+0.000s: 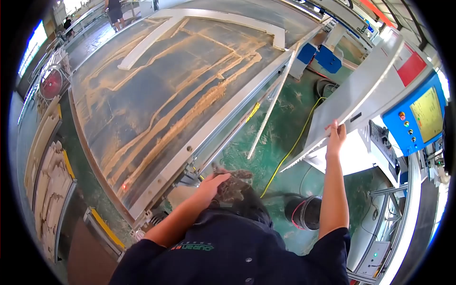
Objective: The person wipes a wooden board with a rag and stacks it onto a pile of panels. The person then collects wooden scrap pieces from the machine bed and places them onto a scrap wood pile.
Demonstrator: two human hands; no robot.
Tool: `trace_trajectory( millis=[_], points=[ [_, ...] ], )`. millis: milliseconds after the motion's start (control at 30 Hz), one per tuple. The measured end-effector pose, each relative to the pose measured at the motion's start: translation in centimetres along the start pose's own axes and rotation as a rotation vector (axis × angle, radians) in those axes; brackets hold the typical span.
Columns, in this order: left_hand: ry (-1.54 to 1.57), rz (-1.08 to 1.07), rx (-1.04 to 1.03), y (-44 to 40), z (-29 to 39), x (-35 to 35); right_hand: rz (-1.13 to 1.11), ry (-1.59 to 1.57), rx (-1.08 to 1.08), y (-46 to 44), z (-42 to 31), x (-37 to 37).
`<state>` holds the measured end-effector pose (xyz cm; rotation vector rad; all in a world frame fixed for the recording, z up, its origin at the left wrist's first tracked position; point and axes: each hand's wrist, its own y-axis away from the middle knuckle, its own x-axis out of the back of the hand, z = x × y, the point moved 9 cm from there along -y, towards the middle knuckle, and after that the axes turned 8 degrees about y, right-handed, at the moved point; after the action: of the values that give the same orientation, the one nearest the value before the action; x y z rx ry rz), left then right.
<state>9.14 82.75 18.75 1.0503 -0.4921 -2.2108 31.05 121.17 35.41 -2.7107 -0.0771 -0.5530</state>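
My right hand (pixel 336 134) is raised at the right, its fingers closed round the edge of a long thin pale board (pixel 363 102), which slants from the upper right down past the control cabinet. My left hand (pixel 213 187) is low in front of my body, beside a dusty brown-grey bundle (pixel 233 185) that looks like a worn glove or rag; its fingers are closed on it. Left of my hands lies a large dark machine table (pixel 137 90) with lines of sawdust and a pale angled frame piece (pixel 152 42).
A blue control panel (pixel 418 116) with a screen is at the right. A black bucket (pixel 306 213) and a yellow cable (pixel 297 142) are on the green floor. Stacked boards (pixel 52 190) stand at the left. A person (pixel 115 12) is far back.
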Motion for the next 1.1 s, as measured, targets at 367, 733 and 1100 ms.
trace_trajectory(
  millis=[367, 733, 1100],
  points=[
    [0.244, 0.300, -0.434, -6.9, 12.8, 2.5, -0.050, 0.367, -0.164, -21.4, 20.2, -26.3],
    [0.224, 0.628, -0.463, -18.0, 25.3, -4.0, -0.237, 0.387, -0.339, -29.3, 35.4, -41.8],
    [0.175, 0.750, -0.484, -21.4, 30.0, -4.2, -0.181, 0.188, -0.513, -30.7, 40.3, -43.9]
  ],
)
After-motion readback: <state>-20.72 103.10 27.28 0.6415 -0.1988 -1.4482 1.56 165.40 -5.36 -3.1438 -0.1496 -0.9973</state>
